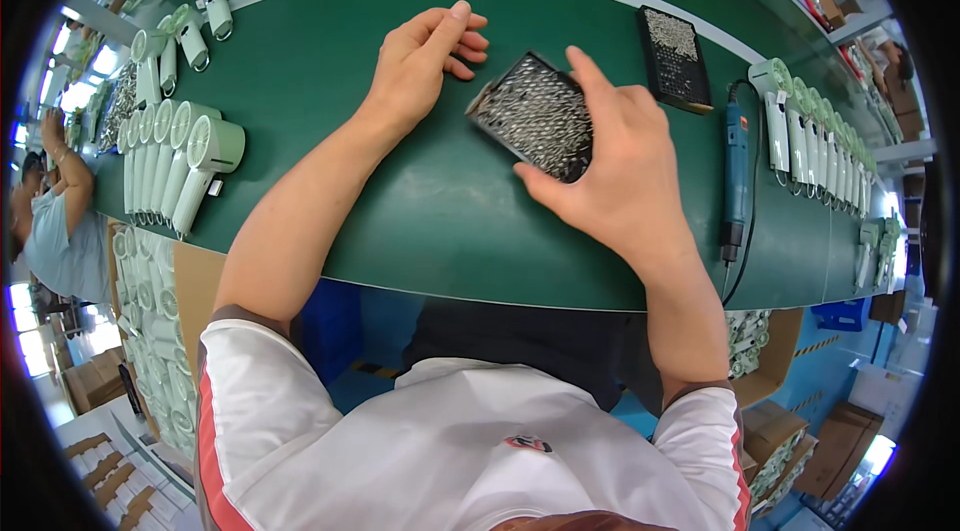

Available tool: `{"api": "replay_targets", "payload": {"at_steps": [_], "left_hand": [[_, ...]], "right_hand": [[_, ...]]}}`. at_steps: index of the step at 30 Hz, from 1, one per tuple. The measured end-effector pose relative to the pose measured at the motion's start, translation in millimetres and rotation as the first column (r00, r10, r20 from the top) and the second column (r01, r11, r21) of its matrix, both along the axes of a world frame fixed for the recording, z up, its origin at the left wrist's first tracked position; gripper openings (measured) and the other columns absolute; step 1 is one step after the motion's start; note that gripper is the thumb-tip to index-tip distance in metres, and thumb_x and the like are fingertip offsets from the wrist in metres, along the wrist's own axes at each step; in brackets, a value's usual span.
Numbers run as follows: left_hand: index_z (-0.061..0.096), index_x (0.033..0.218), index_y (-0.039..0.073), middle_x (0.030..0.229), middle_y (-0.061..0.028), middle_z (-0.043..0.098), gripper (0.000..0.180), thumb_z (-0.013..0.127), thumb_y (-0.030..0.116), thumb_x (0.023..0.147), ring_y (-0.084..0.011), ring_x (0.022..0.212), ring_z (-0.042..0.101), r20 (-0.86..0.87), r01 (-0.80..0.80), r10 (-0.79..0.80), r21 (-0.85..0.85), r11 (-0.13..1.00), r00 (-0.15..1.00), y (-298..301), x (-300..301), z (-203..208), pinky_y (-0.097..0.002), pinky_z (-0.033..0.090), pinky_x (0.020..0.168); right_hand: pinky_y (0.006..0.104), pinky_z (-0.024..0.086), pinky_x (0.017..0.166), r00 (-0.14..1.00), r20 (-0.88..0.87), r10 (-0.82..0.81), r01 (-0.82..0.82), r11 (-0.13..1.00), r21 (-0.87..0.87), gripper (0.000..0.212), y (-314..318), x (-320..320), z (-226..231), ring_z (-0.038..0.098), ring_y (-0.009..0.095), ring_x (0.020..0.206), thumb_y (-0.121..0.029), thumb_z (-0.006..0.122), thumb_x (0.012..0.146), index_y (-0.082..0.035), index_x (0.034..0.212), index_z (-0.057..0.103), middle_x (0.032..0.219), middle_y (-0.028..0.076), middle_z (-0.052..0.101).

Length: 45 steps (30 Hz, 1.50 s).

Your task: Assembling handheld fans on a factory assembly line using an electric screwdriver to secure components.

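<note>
My right hand [628,156] grips a small black tray [524,147] of silvery screws [540,111] by its right side, thumb at the near edge and fingers along the far edge. The tray is tilted over the middle of the green table. To its left, my left hand [425,56] is empty, its thumb stretched out and its fingers loosely bent and apart. A second black tray [685,81] lies beyond my right hand, with screws heaped at its far end and set in rows nearer me.
A blue electric screwdriver [736,161] with a black cord lies on the green table [450,221] at the right. Pale green handheld fans stand in rows at the left [205,151] and right [790,121]. Boxes of fan parts [150,311] sit below the table. Another person [65,211] is at far left.
</note>
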<state>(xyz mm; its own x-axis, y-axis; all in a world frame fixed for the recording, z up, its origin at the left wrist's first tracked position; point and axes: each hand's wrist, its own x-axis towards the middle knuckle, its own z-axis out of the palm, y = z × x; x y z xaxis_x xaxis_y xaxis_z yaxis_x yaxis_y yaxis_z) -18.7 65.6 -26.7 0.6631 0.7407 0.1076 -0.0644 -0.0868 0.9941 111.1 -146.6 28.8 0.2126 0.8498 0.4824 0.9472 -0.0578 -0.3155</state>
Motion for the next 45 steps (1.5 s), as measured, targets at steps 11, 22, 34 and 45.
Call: {"api": "replay_targets", "payload": {"at_steps": [11, 22, 34, 45], "left_hand": [[0.068, 0.120, -0.004, 0.102, -0.0098, 0.069, 0.049, 0.052, 0.042, 0.109, -0.0155, 0.093, 0.067, -0.024, 0.037, -0.037, -0.001, 0.999, 0.999, 1.1, -1.5, 0.9, -0.0274, 0.055, 0.077], [0.070, 0.115, -0.004, 0.097, -0.0113, 0.071, 0.051, 0.055, 0.045, 0.106, -0.0156, 0.088, 0.066, 0.013, 0.015, -0.015, 0.015, 1.000, 1.000, -1.4, 2.4, 0.1, -0.0291, 0.055, 0.074], [0.070, 0.116, -0.003, 0.096, -0.0102, 0.070, 0.050, 0.056, 0.044, 0.106, -0.0147, 0.087, 0.066, -0.005, 0.005, -0.005, 0.000, 1.000, 1.000, -1.2, 0.0, 2.2, -0.0287, 0.055, 0.074], [0.070, 0.114, -0.004, 0.097, -0.0103, 0.070, 0.051, 0.056, 0.044, 0.107, -0.0154, 0.088, 0.067, -0.008, 0.016, -0.016, 0.002, 1.000, 1.000, -0.3, 0.7, 0.9, -0.0287, 0.055, 0.075]], "right_hand": [[0.0434, 0.053, 0.088, 0.995, -0.086, 0.044, -0.046, 0.999, -0.019, 0.095, -0.2, -5.3, -1.5, 0.063, 0.033, 0.097, -0.024, 0.093, 0.062, 0.000, 0.144, 0.052, 0.109, 0.016, 0.069], [0.0427, 0.053, 0.091, 0.999, -0.041, -0.018, 0.018, 1.000, -0.006, 0.097, -1.5, 3.9, 0.3, 0.064, 0.033, 0.100, -0.027, 0.093, 0.062, -0.002, 0.146, 0.051, 0.113, 0.017, 0.070], [0.0428, 0.054, 0.092, 0.981, -0.185, -0.065, 0.047, 0.994, -0.097, 0.096, -0.5, 4.9, 0.5, 0.067, 0.034, 0.103, -0.029, 0.094, 0.063, -0.002, 0.145, 0.052, 0.113, 0.021, 0.070], [0.0417, 0.055, 0.093, 0.957, -0.286, -0.045, 0.020, 0.996, -0.090, 0.094, -0.6, -4.8, 0.2, 0.068, 0.034, 0.105, -0.030, 0.094, 0.064, -0.002, 0.144, 0.053, 0.113, 0.022, 0.070]]}}
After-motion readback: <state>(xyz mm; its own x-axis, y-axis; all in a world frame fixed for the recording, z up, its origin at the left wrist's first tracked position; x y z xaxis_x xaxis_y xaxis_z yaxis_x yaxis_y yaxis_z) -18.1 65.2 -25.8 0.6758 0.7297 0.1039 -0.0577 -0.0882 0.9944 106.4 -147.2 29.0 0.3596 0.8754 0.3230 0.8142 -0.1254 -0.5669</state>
